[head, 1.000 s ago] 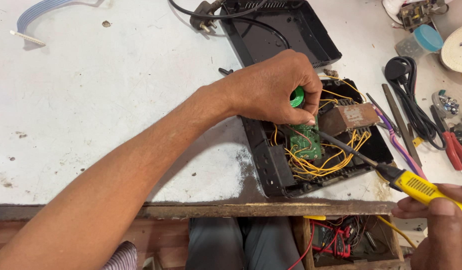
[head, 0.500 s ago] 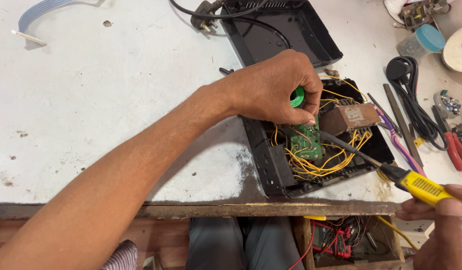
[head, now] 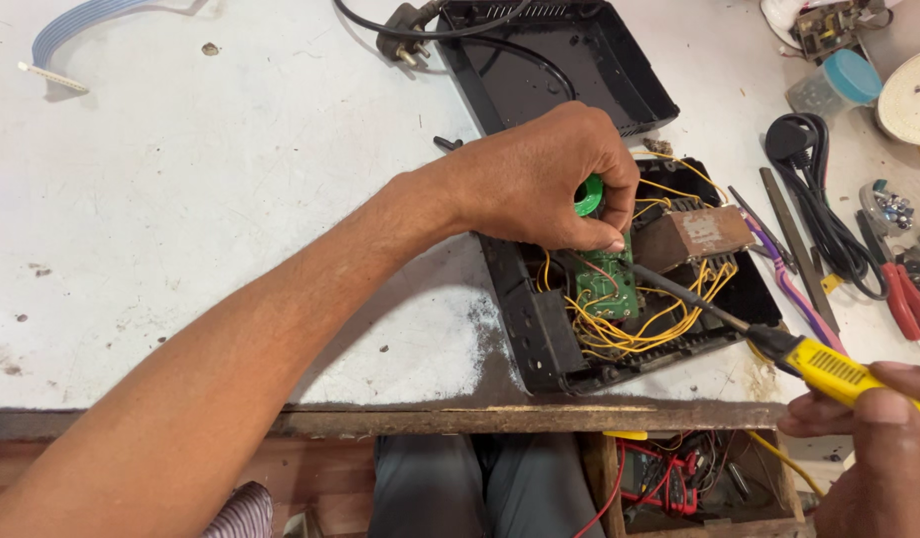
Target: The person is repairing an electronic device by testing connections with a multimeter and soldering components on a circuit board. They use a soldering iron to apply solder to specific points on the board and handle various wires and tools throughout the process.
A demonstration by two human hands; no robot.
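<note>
Many yellow wires (head: 669,324) crowd the small green circuit board (head: 608,289).

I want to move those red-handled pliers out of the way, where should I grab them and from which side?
Probably by the two red handles, coming from above. The red-handled pliers lie flat on the white table near its right edge, handles toward you; metal clutter crowds the head end, and the right hand is nearest.

An electronics repair workshop: scuffed workbench (head: 231,199), pliers (head: 909,304), opened casings (head: 560,60).
</note>
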